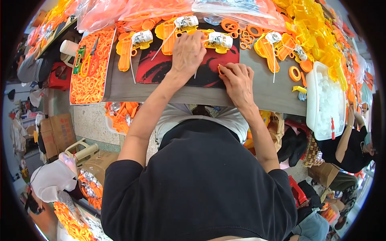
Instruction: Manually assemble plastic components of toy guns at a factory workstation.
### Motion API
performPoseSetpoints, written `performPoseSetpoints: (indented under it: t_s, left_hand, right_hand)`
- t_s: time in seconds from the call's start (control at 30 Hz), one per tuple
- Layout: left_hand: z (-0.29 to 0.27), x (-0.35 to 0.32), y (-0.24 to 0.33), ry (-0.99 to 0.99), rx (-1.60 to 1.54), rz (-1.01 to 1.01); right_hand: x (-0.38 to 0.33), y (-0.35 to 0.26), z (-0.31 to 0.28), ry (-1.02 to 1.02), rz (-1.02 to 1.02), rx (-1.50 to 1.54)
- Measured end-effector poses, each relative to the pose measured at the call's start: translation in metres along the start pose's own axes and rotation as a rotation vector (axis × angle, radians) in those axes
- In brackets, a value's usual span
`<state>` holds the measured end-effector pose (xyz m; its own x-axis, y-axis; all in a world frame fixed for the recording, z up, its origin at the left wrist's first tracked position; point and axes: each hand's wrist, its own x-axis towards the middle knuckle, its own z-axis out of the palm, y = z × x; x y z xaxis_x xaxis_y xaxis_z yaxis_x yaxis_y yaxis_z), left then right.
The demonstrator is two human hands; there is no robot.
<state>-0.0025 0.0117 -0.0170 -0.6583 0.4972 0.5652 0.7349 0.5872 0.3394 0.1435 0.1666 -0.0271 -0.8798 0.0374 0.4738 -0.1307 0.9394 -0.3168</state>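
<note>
My left hand (188, 56) is closed over a half-built yellow and orange toy gun (222, 50) lying on the black and red mat (157, 72). A white printed cylinder (220, 39) sits at that gun's right end. The grip under my palm is hidden. To the right, my right hand (240, 82) pinches a small orange plastic part (220, 69) low over the mat. Similar toy guns with white cylinders and thin white tubes lie around: one at the left (126, 52), another just behind my left hand (167, 34), and one at the right (265, 48).
At the left stands a tray (105, 76) of small orange parts with scissors (85, 66) on top. A white bin (311, 104) of translucent pieces is at the right. Plastic bags (157, 10) and yellow shells (309, 32) pile along the back. Other people work on both sides.
</note>
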Motion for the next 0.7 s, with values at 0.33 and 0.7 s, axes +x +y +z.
performPoseSetpoints:
  t_s: [0.33, 0.7]
  left_hand:
    - [0.018, 0.012, -0.039, 0.028, -0.084, 0.246]
    - [0.025, -0.005, -0.026, 0.056, -0.115, 0.107]
  right_hand:
    - [0.008, -0.007, 0.005, 0.084, 0.075, 0.188]
    - [0.053, -0.013, 0.045, 0.253, 0.001, 0.059]
